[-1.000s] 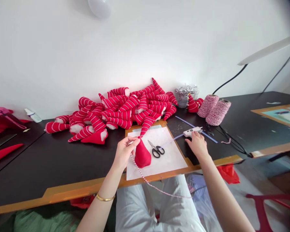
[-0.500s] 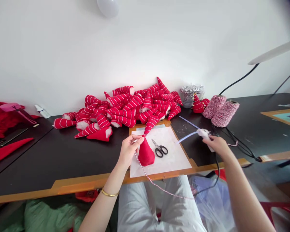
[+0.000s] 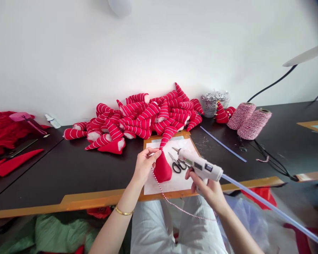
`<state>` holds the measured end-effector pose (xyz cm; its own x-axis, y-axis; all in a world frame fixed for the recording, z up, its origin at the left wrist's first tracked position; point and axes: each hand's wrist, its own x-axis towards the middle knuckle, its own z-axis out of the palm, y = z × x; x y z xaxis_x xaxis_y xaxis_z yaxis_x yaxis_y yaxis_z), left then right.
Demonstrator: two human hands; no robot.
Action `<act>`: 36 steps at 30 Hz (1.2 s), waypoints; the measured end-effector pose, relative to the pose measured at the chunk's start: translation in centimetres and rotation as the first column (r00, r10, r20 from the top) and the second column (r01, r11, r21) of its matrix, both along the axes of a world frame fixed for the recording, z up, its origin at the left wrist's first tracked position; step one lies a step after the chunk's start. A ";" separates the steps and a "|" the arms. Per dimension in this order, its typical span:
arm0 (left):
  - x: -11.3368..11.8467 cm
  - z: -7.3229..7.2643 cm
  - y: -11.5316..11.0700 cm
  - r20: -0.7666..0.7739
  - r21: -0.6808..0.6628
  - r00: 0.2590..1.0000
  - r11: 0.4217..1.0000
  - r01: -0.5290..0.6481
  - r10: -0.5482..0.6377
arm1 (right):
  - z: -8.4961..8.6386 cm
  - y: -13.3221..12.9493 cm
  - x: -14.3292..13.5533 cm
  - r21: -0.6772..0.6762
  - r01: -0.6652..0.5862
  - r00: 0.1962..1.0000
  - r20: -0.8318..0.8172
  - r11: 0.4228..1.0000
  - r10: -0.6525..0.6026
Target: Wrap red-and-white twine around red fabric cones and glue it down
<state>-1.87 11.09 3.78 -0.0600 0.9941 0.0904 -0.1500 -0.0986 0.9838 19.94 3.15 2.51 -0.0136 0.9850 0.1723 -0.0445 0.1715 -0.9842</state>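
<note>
My left hand pinches the tip of a plain red stuffed cone together with the end of a red-and-white twine. The cone stands on a white sheet on the black table. The twine trails off the table edge across my lap. My right hand grips a white glue gun, its nozzle aimed left toward the cone's tip, a long clear glue stick sticking out behind. Black-handled scissors lie on the sheet between cone and gun.
A heap of red cones wrapped in white stripes lies against the wall. Two twine spools, a silvery tub and a loose glue stick sit to the right. Red fabric lies at the left. Black cables cross the table's right.
My right hand lifted the glue gun from the table's right side and brought it left, in front of me, nozzle now close to the cone. My left hand kept its pinch.
</note>
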 end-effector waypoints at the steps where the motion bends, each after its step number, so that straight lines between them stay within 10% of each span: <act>1: 0.0 0.0 0.0 0.002 -0.002 1.000 1.000 0.003 -0.003 | -0.2 -0.1 -0.6 -0.003 -0.023 1.000 0.022 1.000 0.023; 36: 0.4 0.2 -0.2 -0.018 -0.030 1.000 0.999 -0.015 0.015 | -0.9 1.0 -1.9 -0.039 -0.072 0.995 0.067 0.997 0.075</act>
